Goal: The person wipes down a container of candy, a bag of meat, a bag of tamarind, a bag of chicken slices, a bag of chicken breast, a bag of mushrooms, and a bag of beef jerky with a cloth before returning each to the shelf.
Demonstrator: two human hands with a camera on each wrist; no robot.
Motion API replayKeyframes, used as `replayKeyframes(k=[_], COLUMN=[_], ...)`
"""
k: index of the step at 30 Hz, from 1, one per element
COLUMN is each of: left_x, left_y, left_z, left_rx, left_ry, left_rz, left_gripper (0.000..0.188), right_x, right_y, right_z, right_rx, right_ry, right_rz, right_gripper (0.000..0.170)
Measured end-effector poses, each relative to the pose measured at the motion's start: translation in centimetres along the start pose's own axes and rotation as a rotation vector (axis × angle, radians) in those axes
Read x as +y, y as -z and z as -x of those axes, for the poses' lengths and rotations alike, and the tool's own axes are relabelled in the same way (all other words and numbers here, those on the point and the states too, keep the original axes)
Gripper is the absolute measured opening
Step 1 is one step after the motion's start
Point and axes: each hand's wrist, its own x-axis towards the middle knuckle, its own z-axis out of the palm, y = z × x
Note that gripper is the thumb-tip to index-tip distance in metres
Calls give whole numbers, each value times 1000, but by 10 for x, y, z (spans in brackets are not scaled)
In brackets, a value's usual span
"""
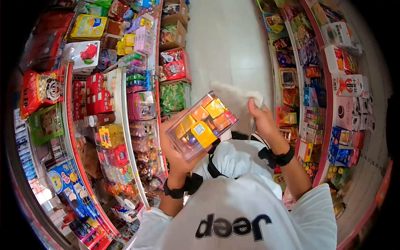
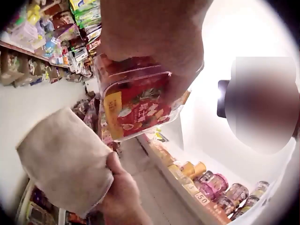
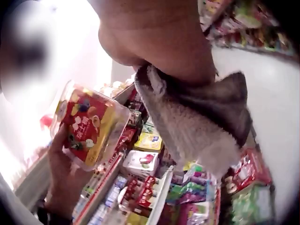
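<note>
My left hand [image 1: 178, 159] grips a clear plastic box [image 1: 212, 114] from its left and lower side. Gold, orange and purple wrapped pieces fill the box, and a yellow sticker [image 1: 203, 132] with a QR code crosses the face toward the head camera. In the left wrist view, a red printed label [image 2: 140, 108] covers another face. A greyish-white fluffy cloth [image 1: 233, 100] hangs from my right hand [image 1: 263, 121], with the thumb on top of it. The cloth is just right of the box, overlapping its edge in the head view.
Shelves [image 1: 125, 137] packed with bagged and boxed snacks line the left side. More snack shelves [image 1: 296, 79] stand on the right. Between them runs a pale tiled aisle floor [image 1: 229, 41], with open cartons [image 1: 177, 35] along its left edge.
</note>
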Motion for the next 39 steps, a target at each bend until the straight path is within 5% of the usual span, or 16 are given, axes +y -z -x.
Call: replayKeyframes(k=[6, 11, 13, 16, 19, 23, 26, 27, 30, 32, 37, 39], left_x=[-13, -8, 4, 14, 11, 0, -5, -7, -20, -23, -20, -23], left_y=[-8, 5, 14, 12, 8, 3, -6, -8, -15, 1, -3, -3], left_z=[-2, -1, -2, -3, -1, 3, 6, 6, 17, 15, 16, 16], left_rx=[68, 86, -56, -65, 44, 108, 100, 128, 331, 198, 324, 267], left_ry=[29, 53, 116, 139, 187, 129, 120, 30, 245, 160, 154, 179], left_rz=[84, 67, -224, -320, -168, -308, -586, -442, 120, -316, -192, -344], left_gripper=[81, 71, 67, 61, 61, 56, 49, 49, 54, 55, 53, 51], right_x=[-1, -13, -20, -28, -27, -48, -36, -38, -48, -46, -26, -25], right_y=[-41, -48, -57, -62, -68, -79, -93, -97, -98, -74, -77, -98], right_z=[-3, -3, 4, 9, 9, 11, 19, 24, 26, 8, 4, 20], right_rx=[-405, -164, -11, -117, -90, -244, -263, -369, -591, -613, -211, -224], right_ry=[-391, -190, -74, 229, 305, 288, 969, 988, 1032, 1039, 722, 816], right_rz=[-696, -412, -248, 85, 194, 139, 1037, 1048, 1068, 1078, 800, 936], right_gripper=[49, 47, 44, 41, 40, 38, 39, 42, 44, 42, 44, 50])
